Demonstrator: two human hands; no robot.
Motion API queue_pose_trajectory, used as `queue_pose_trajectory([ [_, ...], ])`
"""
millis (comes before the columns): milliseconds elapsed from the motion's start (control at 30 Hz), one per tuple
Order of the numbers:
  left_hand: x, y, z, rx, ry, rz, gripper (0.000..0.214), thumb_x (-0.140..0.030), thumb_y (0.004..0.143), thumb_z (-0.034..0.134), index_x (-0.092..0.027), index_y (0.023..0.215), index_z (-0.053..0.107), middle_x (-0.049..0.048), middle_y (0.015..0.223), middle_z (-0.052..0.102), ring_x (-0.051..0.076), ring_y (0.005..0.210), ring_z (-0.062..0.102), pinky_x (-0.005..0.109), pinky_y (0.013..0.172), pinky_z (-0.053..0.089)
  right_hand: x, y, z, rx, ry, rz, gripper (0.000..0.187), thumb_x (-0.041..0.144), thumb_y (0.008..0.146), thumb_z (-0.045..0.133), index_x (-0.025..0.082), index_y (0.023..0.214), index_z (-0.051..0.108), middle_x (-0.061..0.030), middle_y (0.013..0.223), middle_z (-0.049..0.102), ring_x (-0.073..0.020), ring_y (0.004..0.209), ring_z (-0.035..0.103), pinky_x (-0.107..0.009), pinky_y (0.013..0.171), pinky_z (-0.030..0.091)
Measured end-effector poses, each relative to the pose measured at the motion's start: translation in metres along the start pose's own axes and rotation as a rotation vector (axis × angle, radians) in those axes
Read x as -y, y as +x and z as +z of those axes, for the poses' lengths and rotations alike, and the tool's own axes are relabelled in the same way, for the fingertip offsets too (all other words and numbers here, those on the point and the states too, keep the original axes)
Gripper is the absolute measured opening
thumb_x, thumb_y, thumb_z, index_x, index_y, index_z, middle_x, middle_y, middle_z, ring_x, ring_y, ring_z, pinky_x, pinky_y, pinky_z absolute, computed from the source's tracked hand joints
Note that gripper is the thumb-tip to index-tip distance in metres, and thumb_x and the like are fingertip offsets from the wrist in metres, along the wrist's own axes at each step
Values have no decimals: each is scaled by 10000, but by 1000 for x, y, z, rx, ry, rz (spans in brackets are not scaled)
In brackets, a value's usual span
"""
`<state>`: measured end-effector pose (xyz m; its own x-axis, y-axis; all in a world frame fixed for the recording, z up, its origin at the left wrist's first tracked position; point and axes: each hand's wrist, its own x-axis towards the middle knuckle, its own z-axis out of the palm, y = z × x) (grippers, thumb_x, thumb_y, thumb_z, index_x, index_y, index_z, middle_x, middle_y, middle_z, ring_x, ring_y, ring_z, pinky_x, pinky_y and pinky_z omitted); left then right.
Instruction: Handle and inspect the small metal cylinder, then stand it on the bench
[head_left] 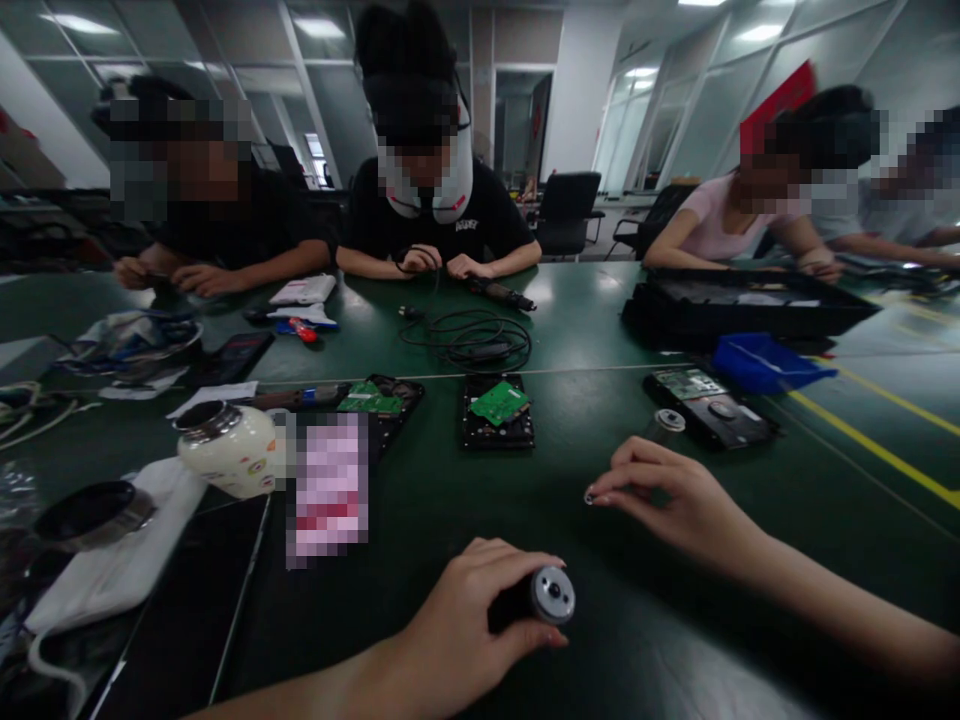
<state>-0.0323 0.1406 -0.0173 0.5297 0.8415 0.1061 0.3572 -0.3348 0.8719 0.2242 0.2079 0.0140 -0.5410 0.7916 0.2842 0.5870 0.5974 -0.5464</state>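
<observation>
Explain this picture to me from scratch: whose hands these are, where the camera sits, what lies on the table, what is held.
No machine here: a person wears one camera on the head, looking forward and down, so the two bare hands at the bottom are that person's own. The left hand has its grip closed around a small dark cylinder with a metal end. The right hand is over the green table, fingertips pinched together; whether they hold anything is too small to tell. On the table lie a hard drive with a green circuit board, a coiled black cable, a blue tray and a cream jar. Other people sit across the table.
</observation>
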Motion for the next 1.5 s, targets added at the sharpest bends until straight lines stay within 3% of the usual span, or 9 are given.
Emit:
queue_pose_trajectory([
  [167, 0, 0, 0, 2, -6, -22, 474, -304, 732, 792, -292, 1175, 627, 5, 1062, 696, 209, 982, 605, 329, 887, 441, -38, -7, 15, 84, -42, 52, 188, 332, 885, 595, 238, 979, 729, -45, 885, 592, -149, 741, 595, -264, 639, 486],
  [300, 0, 0, 1, 12, 4, -33, 460, -303, 745, 781, -290, 1178, 626, 13, 1061, 695, 216, 978, 604, 342, 885, 444, -36, -11, 16, 37, -36, 36, 313, 380, 860, 625, 259, 1146, 663, -86, 1099, 631, -233, 1017, 595, -405, 890, 469],
  [400, 0, 1, 1, 16, 13, -39, 452, -302, 747, 779, -280, 1173, 630, 23, 1058, 697, 223, 976, 605, 351, 884, 447, -32, -14, 16, 33, -38, 9, 387, 410, 830, 660, 276, 1193, 638, -94, 1212, 619, -266, 1126, 555, -470, 966, 418],
  [667, 0, 0, 0, 4, 9, -19, 447, -299, 751, 776, -292, 1171, 625, 5, 1059, 693, 210, 978, 604, 337, 884, 445, -42, -14, 27, -4, -128, 4, 137, 336, 861, 637, 294, 942, 740, -62, 1242, 614, -295, 1210, 494, -537, 987, 379],
  [800, 0, 0, 0, 10, 4, -21, 449, -299, 745, 781, -287, 1167, 630, 7, 1053, 695, 211, 973, 603, 335, 881, 441, -18, -12, 23, -63, -112, -40, 114, 290, 873, 627, 276, 933, 723, -65, 1207, 625, -280, 1212, 491, -507, 980, 398],
  [1033, -1, 0, 1, -11, 18, 21, 421, -285, 747, 782, -275, 1140, 630, -11, 1042, 695, 194, 959, 601, 307, 860, 428, 48, -13, 9, -73, -299, -429, 137, 294, 875, 637, 319, 1000, 689, -14, 1170, 666, -234, 1198, 515, -431, 1007, 363],
  [1367, -1, 0, 0, -7, 5, 22, 353, -284, 753, 777, -251, 1081, 650, -8, 1018, 695, 192, 939, 604, 306, 844, 422, 63, -4, 8, -72, -411, -589, 192, 237, 965, 493, 254, 1000, 681, 11, 1079, 711, -172, 1151, 560, -369, 1044, 359],
  [1500, -1, 0, 1, -16, 9, 26, 336, -283, 759, 771, -252, 1072, 652, -8, 981, 698, 193, 919, 609, 309, 832, 431, 65, -2, 11, -43, -366, -580, 188, 243, 965, 493, 252, 999, 678, 5, 1052, 714, -169, 1116, 578, -377, 1025, 376],
])
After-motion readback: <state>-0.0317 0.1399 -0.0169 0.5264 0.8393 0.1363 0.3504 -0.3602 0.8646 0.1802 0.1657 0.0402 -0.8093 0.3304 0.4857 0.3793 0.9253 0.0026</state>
